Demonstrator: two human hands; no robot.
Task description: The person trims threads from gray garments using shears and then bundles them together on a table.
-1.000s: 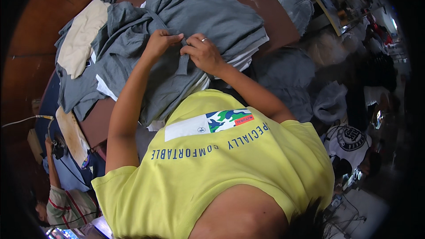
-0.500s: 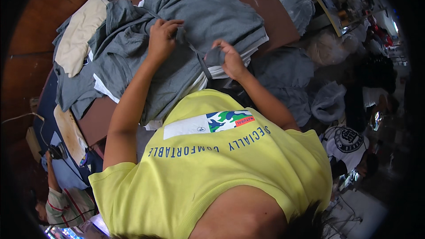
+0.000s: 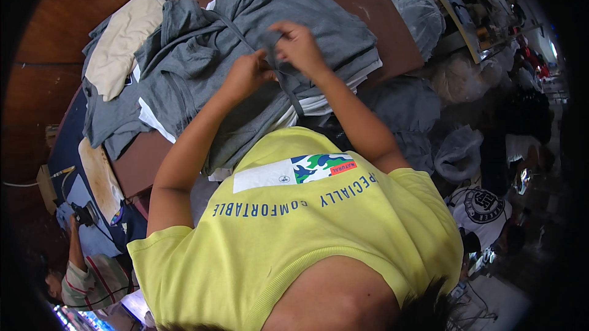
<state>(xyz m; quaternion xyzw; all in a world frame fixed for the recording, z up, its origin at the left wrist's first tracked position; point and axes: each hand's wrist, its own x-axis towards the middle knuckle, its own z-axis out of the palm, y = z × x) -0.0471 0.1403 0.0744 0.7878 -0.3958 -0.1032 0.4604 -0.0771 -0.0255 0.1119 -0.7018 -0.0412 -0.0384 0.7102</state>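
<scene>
A narrow grey cloth strip (image 3: 289,92) runs across a pile of grey garments (image 3: 319,15). My left hand (image 3: 247,74) is closed on the strip, fingertips pinched together above the pile. Just beyond it to the right, my right hand (image 3: 299,50) is closed on a looped part of the same strip, smeared by motion. The hands are close together, nearly touching. White cloth layers (image 3: 319,105) show under the grey pile at its near right edge.
A cream cloth (image 3: 126,46) lies on the grey garments at the left. The brown table (image 3: 399,42) shows around the pile. Clear plastic bags (image 3: 414,9) stand to the right. Another person (image 3: 95,282) is at lower left, and a person in a white cap (image 3: 481,208) at right.
My right hand has moved up and left with the strip. My left hand has come down and right, so the two hands are now close together.
</scene>
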